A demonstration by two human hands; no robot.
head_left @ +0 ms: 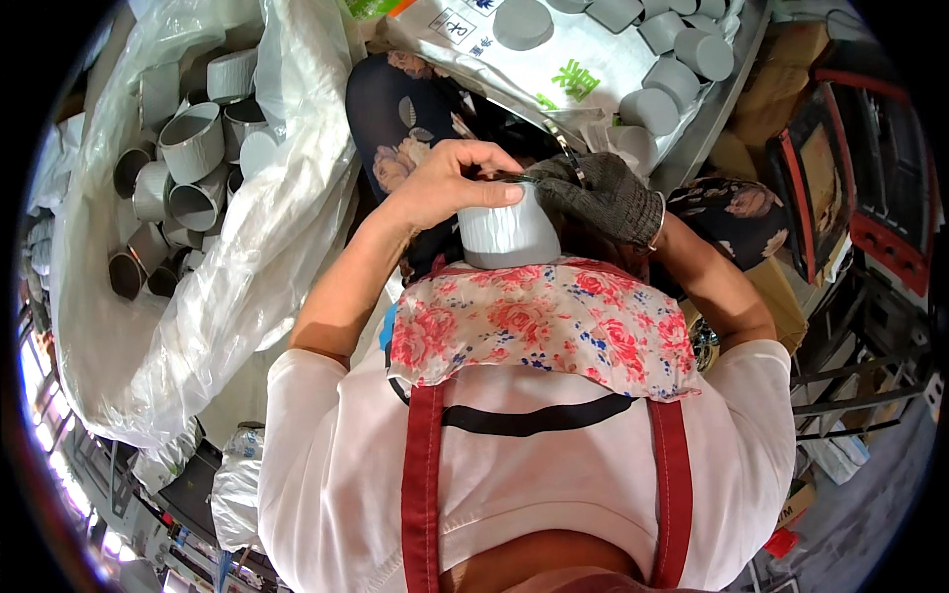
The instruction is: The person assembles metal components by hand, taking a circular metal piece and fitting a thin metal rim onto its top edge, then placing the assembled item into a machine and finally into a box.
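- Resting against the floral cloth [554, 321], 1 grey cup [506, 235] is clasped by the bare left hand [450, 178].
- 1 metal blade [565, 150] is pinched in the gloved right hand [603, 193].
- About 9 grey caps [674, 49] are laid on the tray [727, 79].

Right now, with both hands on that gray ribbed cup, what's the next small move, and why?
Probably draw the thin metal tool a bit further round the gray cup at its rim. The bare left hand grips the cup's top, steadying it, while the gloved right hand holds the tool at the rim. Finished-looking cups lie on the tray ahead, so rim work seems unfinished.
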